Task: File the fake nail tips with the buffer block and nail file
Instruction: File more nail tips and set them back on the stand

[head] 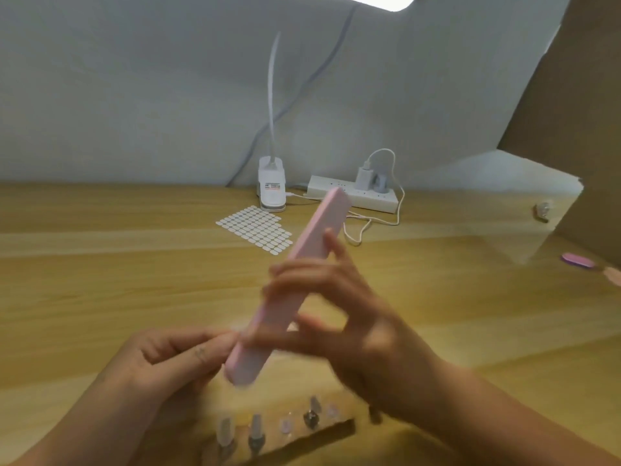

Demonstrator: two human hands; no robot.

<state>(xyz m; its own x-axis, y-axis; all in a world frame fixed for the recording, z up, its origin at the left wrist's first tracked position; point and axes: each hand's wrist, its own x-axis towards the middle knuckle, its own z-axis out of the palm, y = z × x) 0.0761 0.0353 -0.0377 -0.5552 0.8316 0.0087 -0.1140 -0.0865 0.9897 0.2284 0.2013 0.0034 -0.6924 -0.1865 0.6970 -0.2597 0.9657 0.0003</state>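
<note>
My right hand [342, 317] grips a long pink buffer block [295, 270] around its middle, holding it slanted above the wooden table [100, 280]. My left hand [168, 361] pinches something small at the block's lower end; blur hides what it is. Below the hands a wooden holder strip [339, 428] carries several fake nail tips [257, 423] on small stands. A pink nail file [578, 260] lies on the table at the far right.
A sheet of white adhesive tabs [255, 228] lies mid-table. Behind it stand a white clip lamp [272, 190] and a power strip [353, 195] with a charger and a trailing white cable [373, 225]. A brown cardboard panel [578, 129] rises at the right.
</note>
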